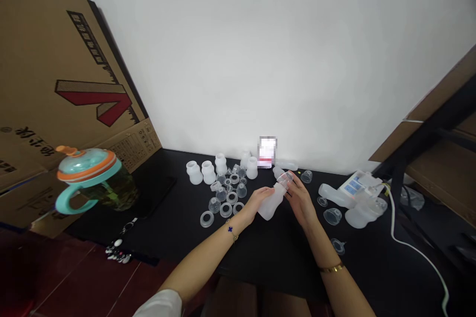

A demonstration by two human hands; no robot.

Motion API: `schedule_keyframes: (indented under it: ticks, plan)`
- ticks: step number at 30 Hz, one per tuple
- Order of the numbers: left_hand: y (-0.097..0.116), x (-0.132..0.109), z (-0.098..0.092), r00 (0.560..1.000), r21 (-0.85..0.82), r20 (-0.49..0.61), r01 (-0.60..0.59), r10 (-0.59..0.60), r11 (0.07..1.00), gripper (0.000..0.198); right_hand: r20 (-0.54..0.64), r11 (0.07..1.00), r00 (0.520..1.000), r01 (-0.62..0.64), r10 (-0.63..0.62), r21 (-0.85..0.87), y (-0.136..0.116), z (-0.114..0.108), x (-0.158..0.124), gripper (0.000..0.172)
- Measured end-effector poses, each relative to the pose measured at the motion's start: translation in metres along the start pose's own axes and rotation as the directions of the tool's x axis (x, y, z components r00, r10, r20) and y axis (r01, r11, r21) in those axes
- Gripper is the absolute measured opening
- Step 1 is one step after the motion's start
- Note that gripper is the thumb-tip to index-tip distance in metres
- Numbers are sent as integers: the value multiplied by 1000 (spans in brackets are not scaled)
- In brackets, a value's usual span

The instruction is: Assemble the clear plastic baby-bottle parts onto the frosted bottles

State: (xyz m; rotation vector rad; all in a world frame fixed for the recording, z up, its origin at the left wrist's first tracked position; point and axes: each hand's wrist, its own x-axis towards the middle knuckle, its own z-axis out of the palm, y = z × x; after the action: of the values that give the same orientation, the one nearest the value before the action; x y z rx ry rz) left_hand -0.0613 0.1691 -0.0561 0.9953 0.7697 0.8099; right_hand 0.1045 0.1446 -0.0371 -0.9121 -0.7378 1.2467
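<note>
My left hand (259, 200) is wrapped round the body of a frosted white baby bottle (272, 204), which tilts up to the right. At the bottle's top, the fingers of my right hand (297, 195) are closed on a clear cap (285, 178). Whether the cap is seated on the neck cannot be made out. Left of my hands lie several clear rings (207, 219) and clear domed caps (214, 204). Behind them stand several white bottles without tops (194, 172).
A teal and orange jug (92, 178) stands at the left beside a large cardboard box (44, 59). A lit phone screen (267, 151) leans at the wall. On the right are a white device (359, 185), its cable (401, 242), and loose clear caps (332, 216).
</note>
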Motion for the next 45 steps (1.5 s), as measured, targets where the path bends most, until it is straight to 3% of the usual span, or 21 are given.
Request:
schedule_keyframes:
  ticks: [45]
  plan:
    - [-4, 0, -2, 999, -28, -4, -33, 33, 999, 49, -4, 999, 999, -44, 44, 3, -2, 3, -3, 52]
